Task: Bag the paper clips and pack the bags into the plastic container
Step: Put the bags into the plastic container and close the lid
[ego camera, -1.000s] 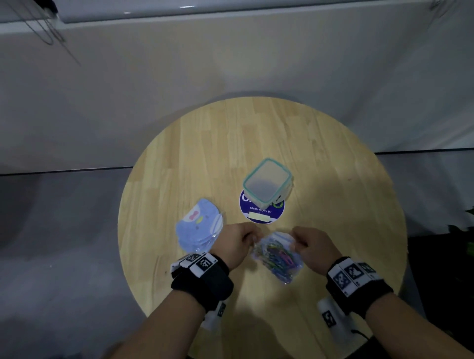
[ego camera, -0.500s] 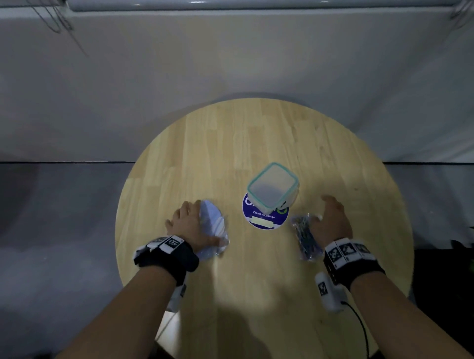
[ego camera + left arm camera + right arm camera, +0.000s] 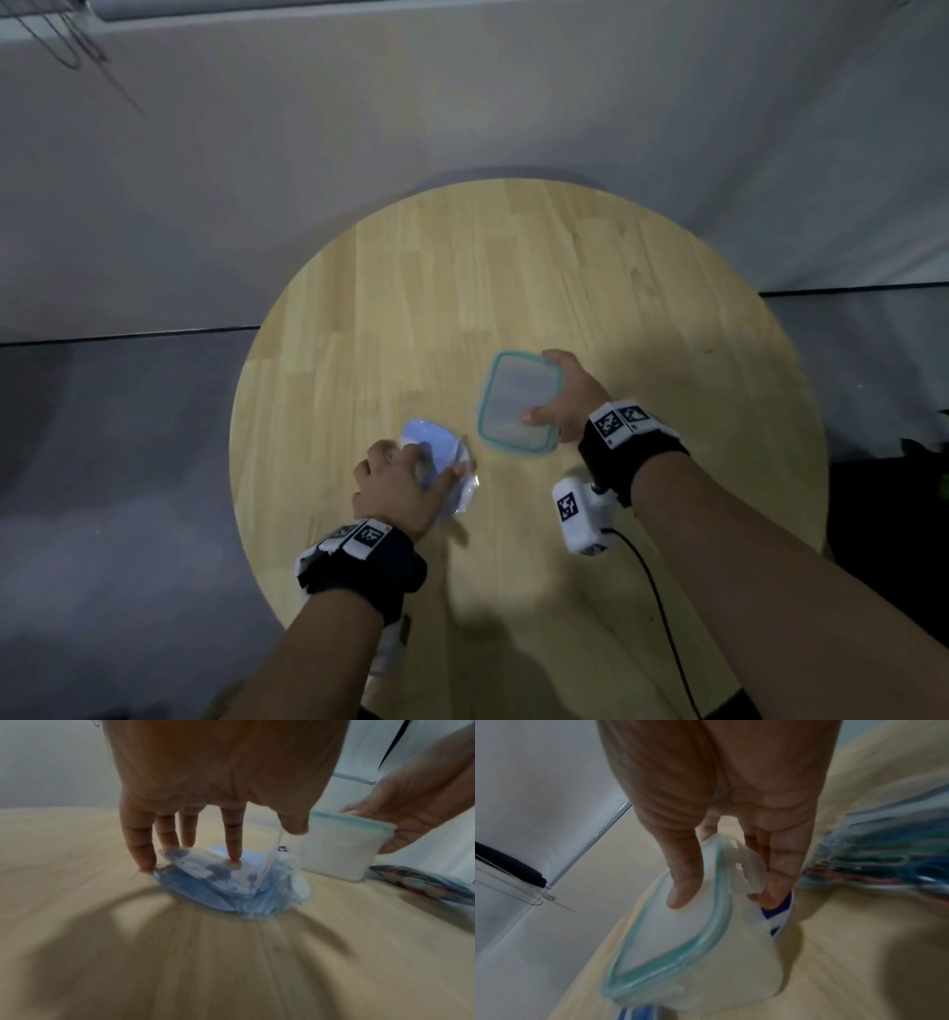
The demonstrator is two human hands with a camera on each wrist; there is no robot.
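A lidded clear plastic container (image 3: 513,390) with a teal rim stands right of the table's centre. My right hand (image 3: 552,385) grips it, thumb on the lid and fingers (image 3: 780,882) down its side latch. In the right wrist view the container (image 3: 693,953) looks tilted. To its left lies a stack of blue and clear empty bags (image 3: 429,442). My left hand (image 3: 434,462) is on the stack, fingers (image 3: 144,850) pressing down while the thumb lifts a clear bag (image 3: 267,866). A filled bag of coloured paper clips (image 3: 424,882) lies just right of the container (image 3: 339,852).
The round wooden table (image 3: 462,282) stands before a pale wall. A dark blue round sticker (image 3: 777,914) shows under the container. A white wrist unit (image 3: 577,514) with a black cable hangs below my right wrist.
My right hand has let go of the filled paper clip bag and taken hold of the container. My left hand has stayed on the empty bag stack and now lifts one bag.
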